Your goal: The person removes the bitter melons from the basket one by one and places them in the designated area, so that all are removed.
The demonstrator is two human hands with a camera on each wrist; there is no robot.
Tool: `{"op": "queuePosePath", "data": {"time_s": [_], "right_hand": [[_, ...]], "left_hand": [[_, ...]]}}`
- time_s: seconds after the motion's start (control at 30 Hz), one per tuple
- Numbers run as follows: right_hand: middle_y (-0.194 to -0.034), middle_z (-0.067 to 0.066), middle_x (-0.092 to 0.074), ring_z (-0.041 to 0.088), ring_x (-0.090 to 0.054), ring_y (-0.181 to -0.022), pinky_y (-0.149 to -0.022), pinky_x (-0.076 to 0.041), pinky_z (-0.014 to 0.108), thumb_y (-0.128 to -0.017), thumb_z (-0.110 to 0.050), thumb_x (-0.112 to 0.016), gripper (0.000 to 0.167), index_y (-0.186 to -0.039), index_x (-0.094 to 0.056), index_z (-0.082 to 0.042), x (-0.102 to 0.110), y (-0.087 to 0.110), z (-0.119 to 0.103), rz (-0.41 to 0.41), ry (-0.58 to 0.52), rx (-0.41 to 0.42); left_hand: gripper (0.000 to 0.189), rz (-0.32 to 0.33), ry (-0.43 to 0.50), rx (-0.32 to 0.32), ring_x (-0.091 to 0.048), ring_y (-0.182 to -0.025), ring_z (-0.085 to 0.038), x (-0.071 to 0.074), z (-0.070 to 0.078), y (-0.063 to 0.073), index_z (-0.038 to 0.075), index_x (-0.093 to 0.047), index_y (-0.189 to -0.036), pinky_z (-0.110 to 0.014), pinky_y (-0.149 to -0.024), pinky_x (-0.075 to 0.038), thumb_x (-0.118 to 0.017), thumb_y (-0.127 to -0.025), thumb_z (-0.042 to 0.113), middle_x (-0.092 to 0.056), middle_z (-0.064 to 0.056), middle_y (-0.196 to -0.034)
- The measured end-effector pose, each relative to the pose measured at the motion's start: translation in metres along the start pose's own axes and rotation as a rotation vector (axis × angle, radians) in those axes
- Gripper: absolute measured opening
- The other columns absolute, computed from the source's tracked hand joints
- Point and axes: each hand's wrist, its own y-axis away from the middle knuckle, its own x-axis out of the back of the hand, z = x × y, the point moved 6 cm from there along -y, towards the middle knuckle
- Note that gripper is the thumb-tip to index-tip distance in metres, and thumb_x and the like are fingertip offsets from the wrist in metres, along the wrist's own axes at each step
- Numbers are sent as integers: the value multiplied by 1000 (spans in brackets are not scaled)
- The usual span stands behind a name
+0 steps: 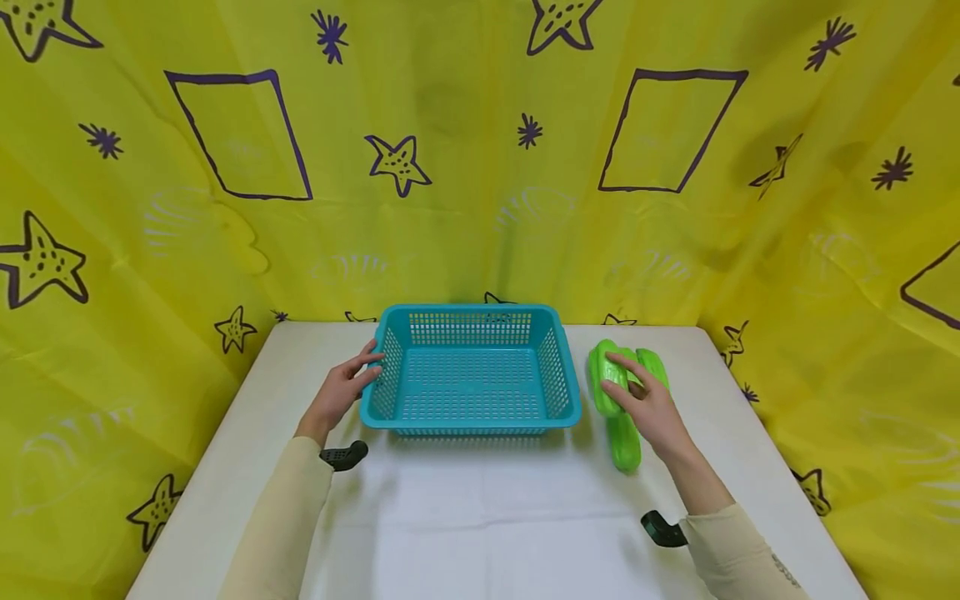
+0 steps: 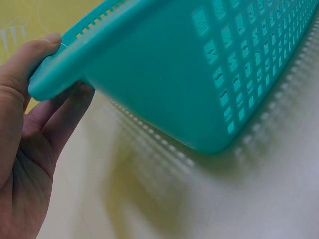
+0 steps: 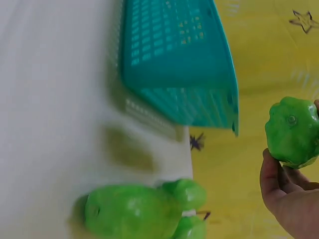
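A turquoise plastic basket (image 1: 471,423) with lattice walls stands on the white table, nothing inside it. My left hand (image 1: 341,393) grips its left rim, thumb on top and fingers under the lip, as the left wrist view (image 2: 30,134) shows close up. My right hand (image 1: 654,410) pinches a glossy green ribbed oblong vegetable (image 1: 609,379) between thumb and fingers. In the right wrist view this vegetable (image 3: 291,132) is raised off the table, its lobed end toward the camera. More of the same green vegetables (image 1: 625,450) lie beneath and beside it, right of the basket, partly hidden by the hand.
A yellow curtain (image 1: 450,233) printed with starfish and frames encloses the table (image 1: 480,500) at the back and sides. Dark camera mounts (image 1: 347,455) stick out from both wrists, inward over the table. The basket's back rim stands close to the curtain.
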Motion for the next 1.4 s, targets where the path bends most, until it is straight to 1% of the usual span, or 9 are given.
{"op": "queuePosePath", "data": {"time_s": [0.1, 0.2, 0.27, 0.43, 0.53, 0.67, 0.9, 1.2, 1.4], "right_hand": [[-155, 17, -28, 32, -48, -126, -82, -47, 13, -97, -36, -61, 63, -152, -37, -16, 18, 10, 11, 41, 4, -18], [-156, 18, -27, 35, -44, -129, -82, -45, 12, -98, -36, -60, 63, -152, -36, -14, 33, 20, 25, 62, 40, -28], [-157, 18, -25, 39, -40, -131, -88, -46, 20, -98, -36, -59, 63, -152, -36, -13, 42, 26, 34, 64, 70, -36], [-156, 23, -25, 54, -32, -133, -98, -41, 58, -98, -35, -60, 62, -149, -38, -8, 55, 38, 56, 26, 167, -47], [-155, 27, -25, 57, -32, -131, -97, -39, 65, -98, -35, -60, 61, -148, -40, -6, 58, 43, 68, -5, 222, -63], [-153, 29, -28, 57, -35, -128, -97, -39, 64, -98, -34, -60, 60, -147, -41, -5, 60, 48, 83, -24, 251, -81], [-149, 29, -35, 53, -35, -130, -102, -32, 65, -97, -26, -63, 56, -144, -45, -1, 57, 49, 96, -47, 236, -33], [-146, 31, -38, 53, -35, -129, -102, -32, 65, -96, -24, -64, 55, -142, -47, 0, 52, 36, 106, -62, 249, -23], [-144, 31, -41, 52, -36, -129, -102, -32, 63, -96, -23, -65, 52, -140, -50, 2, 52, 29, 107, -65, 258, 21]], "left_hand": [[48, -10, 3, -5, -10, -150, -27, -3, 1, -1, 12, -50, -143, -58, -108, -34, -55, -101, 34, -17, 12, -162], [48, -10, -3, -2, -10, -150, -27, -4, 0, 0, 14, -51, -143, -59, -108, -34, -55, -100, 36, -18, 13, -161], [49, -8, -13, 0, -10, -150, -28, -3, 0, 0, 14, -51, -143, -60, -107, -34, -56, -100, 38, -18, 14, -161], [52, -8, -20, 6, -9, -150, -28, 0, 1, 2, 15, -50, -143, -61, -107, -33, -56, -99, 41, -17, 16, -161], [53, -10, -19, 7, -8, -150, -29, 2, 2, 4, 14, -49, -144, -62, -107, -32, -56, -99, 41, -17, 15, -161], [54, -15, -16, 5, -8, -150, -28, 1, 2, 4, 14, -49, -144, -62, -107, -32, -56, -98, 42, -17, 16, -161], [55, -13, -4, 6, -8, -150, -28, -1, 1, 1, 14, -49, -144, -60, -108, -32, -57, -98, 43, -17, 16, -160], [53, -11, -9, 9, -9, -150, -29, 1, 0, 1, 15, -50, -143, -63, -108, -30, -57, -98, 42, -16, 15, -161], [52, -8, -3, 10, -9, -150, -29, 0, -1, 0, 15, -51, -143, -63, -107, -31, -57, -98, 41, -17, 14, -161]]}}
